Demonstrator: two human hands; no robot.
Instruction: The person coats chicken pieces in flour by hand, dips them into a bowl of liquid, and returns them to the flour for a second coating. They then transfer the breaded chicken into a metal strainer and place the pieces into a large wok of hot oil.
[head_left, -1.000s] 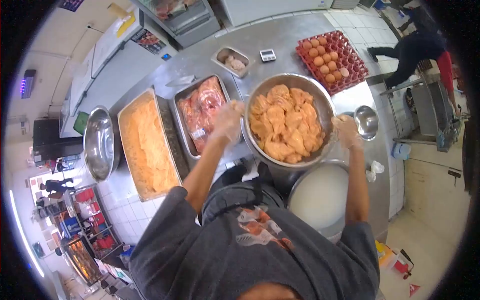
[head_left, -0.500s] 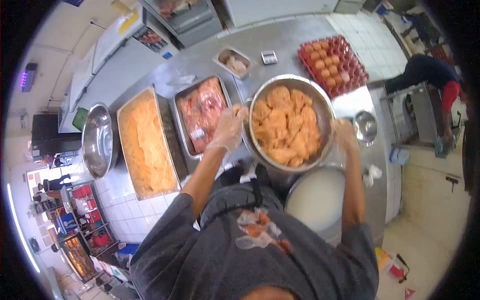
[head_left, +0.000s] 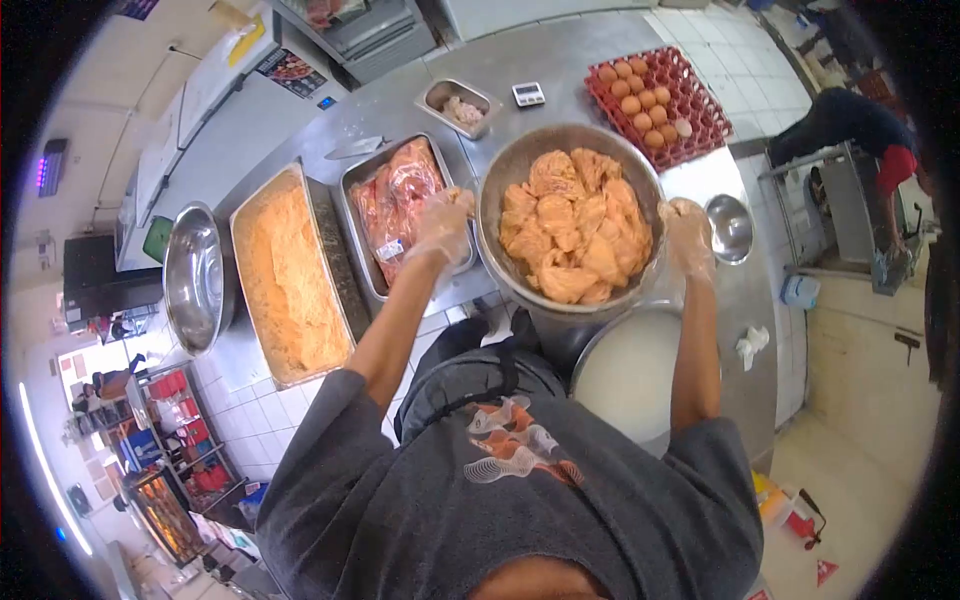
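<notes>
A large metal mixing bowl (head_left: 488, 275) holds raw chicken pieces (head_left: 575, 225) in an orange coating. My left hand (head_left: 445, 225), in a clear plastic glove, has its fingers curled at the bowl's left rim, above a metal tray (head_left: 352, 225) of plastic-wrapped raw meat (head_left: 400, 195). My right hand (head_left: 688, 240), also gloved, is closed at the right rim. The exact finger contact is hard to make out on both sides. Below the bowl stands a big pot of milky white liquid (head_left: 630, 375), partly covered by my right forearm.
Left of the meat is a deep pan of orange breading flour (head_left: 295, 280), then a shiny empty-looking bowl (head_left: 195, 280). Beyond are a knife (head_left: 355, 148), a small tray (head_left: 460, 108), a timer (head_left: 528, 95) and an egg carton (head_left: 660, 110). A small bowl (head_left: 730, 230) sits right. Another person (head_left: 845, 125) bends over far right.
The bowl of chicken has shifted slightly away from my body and to the left, and both hands have moved along with it. The chicken pieces lie in a different arrangement.
</notes>
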